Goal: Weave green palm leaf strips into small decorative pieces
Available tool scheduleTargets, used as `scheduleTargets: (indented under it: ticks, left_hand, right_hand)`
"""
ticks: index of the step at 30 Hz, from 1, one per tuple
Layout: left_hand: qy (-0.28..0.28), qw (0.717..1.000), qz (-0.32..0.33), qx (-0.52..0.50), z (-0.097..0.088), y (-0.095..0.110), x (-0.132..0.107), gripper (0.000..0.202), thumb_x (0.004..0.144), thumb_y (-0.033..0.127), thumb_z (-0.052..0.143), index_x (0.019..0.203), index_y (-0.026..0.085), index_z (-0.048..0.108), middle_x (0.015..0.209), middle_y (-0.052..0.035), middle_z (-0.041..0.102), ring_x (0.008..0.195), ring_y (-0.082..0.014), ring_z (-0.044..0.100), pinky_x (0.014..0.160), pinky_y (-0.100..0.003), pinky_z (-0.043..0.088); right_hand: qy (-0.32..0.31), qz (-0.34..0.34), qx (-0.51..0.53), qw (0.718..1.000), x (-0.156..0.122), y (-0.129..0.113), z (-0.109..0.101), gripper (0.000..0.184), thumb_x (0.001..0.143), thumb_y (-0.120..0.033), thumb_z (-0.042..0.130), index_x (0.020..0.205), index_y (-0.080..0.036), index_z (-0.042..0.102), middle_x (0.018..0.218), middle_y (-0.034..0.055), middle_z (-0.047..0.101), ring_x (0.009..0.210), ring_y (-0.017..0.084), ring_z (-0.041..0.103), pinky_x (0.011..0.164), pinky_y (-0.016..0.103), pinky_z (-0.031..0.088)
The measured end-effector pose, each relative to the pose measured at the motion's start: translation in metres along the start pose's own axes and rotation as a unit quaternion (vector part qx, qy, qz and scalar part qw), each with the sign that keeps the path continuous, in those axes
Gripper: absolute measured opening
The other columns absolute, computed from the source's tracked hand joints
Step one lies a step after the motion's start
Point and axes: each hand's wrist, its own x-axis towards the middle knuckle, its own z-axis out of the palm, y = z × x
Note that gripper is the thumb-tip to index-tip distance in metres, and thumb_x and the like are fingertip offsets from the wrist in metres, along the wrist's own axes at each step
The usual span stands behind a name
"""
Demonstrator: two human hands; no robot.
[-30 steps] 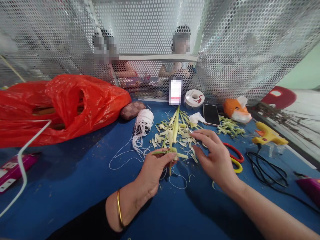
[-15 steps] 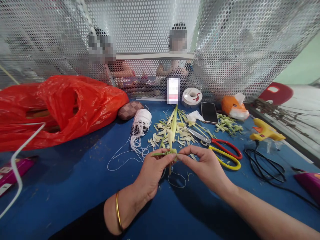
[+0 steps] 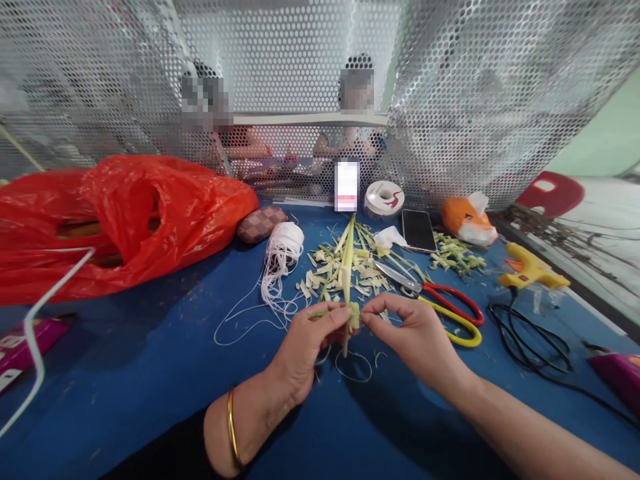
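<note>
My left hand (image 3: 310,347), a gold bangle on its wrist, is closed on a small pale green plant piece (image 3: 355,316). A thin brownish stem (image 3: 345,347) sticks down below the fingers. Close against the right side of that piece, my right hand (image 3: 415,330) has thumb and forefinger pinched together; what lies between them is too small to make out. A thin thread (image 3: 353,381) loops on the table under the hands. Beyond them lie long pale green stalks (image 3: 350,250) among cut leaf scraps (image 3: 320,270). Scissors (image 3: 445,303) with red and yellow handles lie beside my right hand.
A ball of white string (image 3: 287,243) and a red plastic bag (image 3: 170,207) are on the left. At the right are a phone (image 3: 419,230), a yellow glue gun (image 3: 533,267) with its black cable, and a tissue pack (image 3: 467,220). Behind stands a ribbon spool (image 3: 384,199).
My right hand has shifted slightly right, and a small gap now shows between the two hands. The green piece in my left hand has turned more upright.
</note>
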Motion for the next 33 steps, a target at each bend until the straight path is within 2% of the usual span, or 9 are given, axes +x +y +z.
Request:
scheduleTargets:
  ticks: [3,5,9,11,15,18,23,26,33]
  left_hand:
    - [-0.005,0.999,-0.022,-0.024,-0.007,0.007,0.001,0.043,0.073,0.056,0.068,0.087,0.016,0.074,0.083,-0.0086,0.073,0.078,-0.0205,0.065,0.081,-0.036,0.047]
    - [-0.009,1.000,-0.029,0.001,-0.010,0.013,0.001,0.045,0.073,0.058,0.067,0.087,0.016,0.075,0.087,-0.0098,0.074,0.081,-0.0217,0.066,0.079,-0.036,0.047]
    - [-0.025,0.991,-0.023,0.131,-0.010,0.022,0.000,0.029,0.065,0.038,0.079,0.084,0.017,0.077,0.079,-0.0068,0.073,0.075,-0.0171,0.064,0.075,-0.030,0.043]
    - [-0.021,0.988,-0.025,0.152,-0.009,0.021,0.000,0.022,0.063,0.031,0.079,0.080,0.017,0.078,0.074,-0.0055,0.072,0.069,-0.0155,0.062,0.073,-0.029,0.043]
    - [-0.045,0.986,-0.039,0.159,-0.009,0.016,0.000,0.017,0.068,0.033,0.075,0.076,0.017,0.077,0.071,-0.0060,0.072,0.065,-0.0146,0.061,0.070,-0.030,0.044]
    - [-0.053,0.983,-0.055,0.166,-0.008,0.014,0.001,0.020,0.065,0.036,0.078,0.072,0.017,0.076,0.072,-0.0070,0.073,0.062,-0.0140,0.060,0.069,-0.030,0.045]
    - [-0.071,0.987,-0.069,0.125,-0.006,0.016,0.001,0.026,0.054,0.033,0.085,0.072,0.016,0.076,0.071,-0.0063,0.072,0.066,-0.0150,0.063,0.073,-0.030,0.047]
    - [-0.097,0.986,-0.066,0.118,-0.006,0.017,0.002,0.024,0.058,0.031,0.084,0.074,0.015,0.077,0.071,-0.0061,0.072,0.064,-0.0135,0.062,0.073,-0.031,0.048]
    - [-0.107,0.983,-0.068,0.135,-0.007,0.016,0.001,0.015,0.066,0.029,0.076,0.073,0.016,0.077,0.070,-0.0069,0.073,0.064,-0.0150,0.063,0.074,-0.032,0.049]
  right_hand:
    - [-0.019,-0.009,-0.017,1.000,0.002,-0.001,-0.006,0.016,0.079,-0.028,0.058,0.068,-0.020,0.067,0.069,-0.0002,0.068,0.067,0.016,0.060,0.068,0.029,0.046]
    - [-0.036,-0.025,-0.030,0.999,0.003,-0.001,-0.008,0.014,0.078,-0.027,0.058,0.068,-0.020,0.065,0.070,-0.0003,0.067,0.067,0.016,0.060,0.068,0.029,0.045]
    - [-0.085,-0.057,-0.041,0.994,0.003,-0.003,-0.010,0.012,0.078,-0.023,0.057,0.069,-0.021,0.064,0.072,-0.0005,0.067,0.070,0.015,0.060,0.070,0.029,0.045]
    - [-0.104,-0.063,-0.041,0.992,0.002,-0.004,-0.011,0.012,0.079,-0.022,0.056,0.069,-0.021,0.064,0.072,-0.0001,0.067,0.071,0.016,0.061,0.070,0.029,0.045]
    - [-0.117,-0.064,-0.042,0.990,0.003,-0.005,-0.011,0.012,0.080,-0.024,0.057,0.070,-0.020,0.063,0.073,0.0002,0.067,0.070,0.016,0.060,0.069,0.029,0.045]
    - [-0.124,-0.068,-0.041,0.989,0.004,-0.005,-0.011,0.012,0.080,-0.024,0.057,0.070,-0.020,0.062,0.074,0.0004,0.067,0.071,0.016,0.060,0.069,0.028,0.044]
    - [-0.156,0.002,-0.024,0.987,0.006,-0.008,-0.016,0.016,0.080,-0.029,0.058,0.070,-0.019,0.065,0.070,-0.0001,0.065,0.068,0.015,0.055,0.067,0.028,0.042]
    - [-0.168,0.028,-0.017,0.985,0.006,-0.010,-0.019,0.018,0.080,-0.031,0.059,0.070,-0.018,0.065,0.069,-0.0001,0.064,0.067,0.014,0.052,0.067,0.028,0.041]
    - [-0.165,0.007,-0.025,0.986,0.004,-0.013,-0.020,0.014,0.078,-0.025,0.059,0.068,-0.018,0.064,0.067,-0.0012,0.063,0.065,0.013,0.052,0.065,0.027,0.041]
